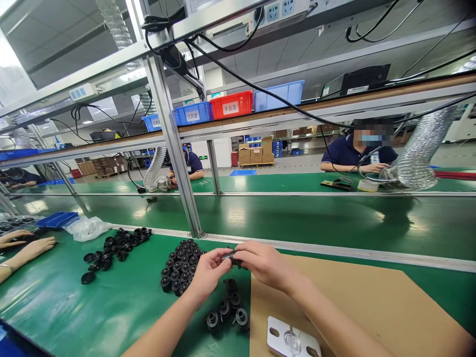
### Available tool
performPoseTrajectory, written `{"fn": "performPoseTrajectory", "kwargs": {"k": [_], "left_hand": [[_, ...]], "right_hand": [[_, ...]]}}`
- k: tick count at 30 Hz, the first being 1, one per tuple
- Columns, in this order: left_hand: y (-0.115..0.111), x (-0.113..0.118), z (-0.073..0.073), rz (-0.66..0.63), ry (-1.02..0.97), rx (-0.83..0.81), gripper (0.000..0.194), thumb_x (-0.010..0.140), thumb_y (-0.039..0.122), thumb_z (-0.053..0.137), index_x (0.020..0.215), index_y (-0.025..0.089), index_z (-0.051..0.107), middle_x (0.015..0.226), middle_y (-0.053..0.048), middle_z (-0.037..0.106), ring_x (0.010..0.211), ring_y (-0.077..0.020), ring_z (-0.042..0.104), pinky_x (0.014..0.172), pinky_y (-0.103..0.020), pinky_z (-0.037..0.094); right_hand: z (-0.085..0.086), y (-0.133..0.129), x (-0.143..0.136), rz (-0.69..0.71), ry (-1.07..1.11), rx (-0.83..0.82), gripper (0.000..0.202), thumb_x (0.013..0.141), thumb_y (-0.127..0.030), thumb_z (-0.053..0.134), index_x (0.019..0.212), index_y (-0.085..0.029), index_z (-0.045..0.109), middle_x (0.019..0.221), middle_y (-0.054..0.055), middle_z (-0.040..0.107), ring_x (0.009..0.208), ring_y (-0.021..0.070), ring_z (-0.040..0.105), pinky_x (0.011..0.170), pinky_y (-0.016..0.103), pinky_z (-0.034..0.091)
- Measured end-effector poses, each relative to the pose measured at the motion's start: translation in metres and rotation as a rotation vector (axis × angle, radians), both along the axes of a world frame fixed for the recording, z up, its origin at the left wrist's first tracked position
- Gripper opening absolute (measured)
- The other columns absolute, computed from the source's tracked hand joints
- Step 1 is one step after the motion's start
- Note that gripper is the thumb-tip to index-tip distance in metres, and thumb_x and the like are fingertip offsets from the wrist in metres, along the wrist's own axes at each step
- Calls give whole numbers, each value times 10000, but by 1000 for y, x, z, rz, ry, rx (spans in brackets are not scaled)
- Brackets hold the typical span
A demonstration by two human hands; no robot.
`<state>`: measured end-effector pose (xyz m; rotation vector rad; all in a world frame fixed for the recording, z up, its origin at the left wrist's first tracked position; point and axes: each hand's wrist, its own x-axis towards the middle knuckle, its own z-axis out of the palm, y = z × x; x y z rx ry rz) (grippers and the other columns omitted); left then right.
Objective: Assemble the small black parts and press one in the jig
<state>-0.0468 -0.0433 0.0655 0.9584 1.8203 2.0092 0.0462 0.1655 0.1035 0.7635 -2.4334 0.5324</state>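
Between the fingertips of both hands is a small black part (235, 259), partly hidden by the fingers. My left hand (208, 271) pinches its left end, and my right hand (262, 263) grips its right side from above. Below my hands lie several black parts with raised stems (224, 308) on the green mat. To the left of my left hand, many round black parts (178, 267) stand in tight rows. A silver metal block (292, 338) with slots and a round recess rests on the brown cardboard (345, 297), below my right forearm.
Loose black caps (121, 244) are heaped farther left, near a clear plastic bag (88, 228) and a blue tray (57, 219). Another person's hands (33, 250) are at the left edge. A metal post (174, 148) rises beyond my hands. People sit across the bench.
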Motion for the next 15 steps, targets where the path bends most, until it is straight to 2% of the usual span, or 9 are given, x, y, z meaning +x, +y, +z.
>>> {"fn": "performPoseTrajectory", "kwargs": {"k": [2,4,7,11,15], "left_hand": [[1,1,-1,2,-19,12,475,840,497,843,1154,147,773,1010,-108,798,777,-178,703,759,-301,585],[2,1,-4,15,-12,26,488,803,470,878,1150,144,772,1064,-127,799,873,-223,732,818,-336,602],[2,3,-8,31,42,48,481,758,410,912,1138,150,773,1140,-143,791,1046,-296,739,951,-410,604],[1,4,-8,120,198,18,399,792,333,882,1147,186,772,1144,-107,789,1086,-289,728,1000,-403,585],[-1,3,-5,132,306,-23,360,835,308,838,1173,205,770,1162,-93,784,1093,-280,724,993,-386,585]], "right_hand": [[2,0,1,4,2,9,261,1073,-185,464,1203,-261,679,1196,109,703,1042,271,634,837,382,486],[3,0,3,12,-30,-42,214,1037,-199,545,1202,-249,672,1153,102,721,1024,277,640,845,392,485],[4,-4,5,-31,-131,-200,169,965,-232,672,1132,-246,683,1041,62,740,928,256,652,798,367,477],[5,-13,6,-116,-330,-453,117,942,-248,689,1060,-247,684,832,-5,700,744,191,618,663,296,439],[7,-16,6,-96,-347,-497,139,957,-247,677,1097,-246,686,910,-4,717,792,184,626,676,278,443]]}}
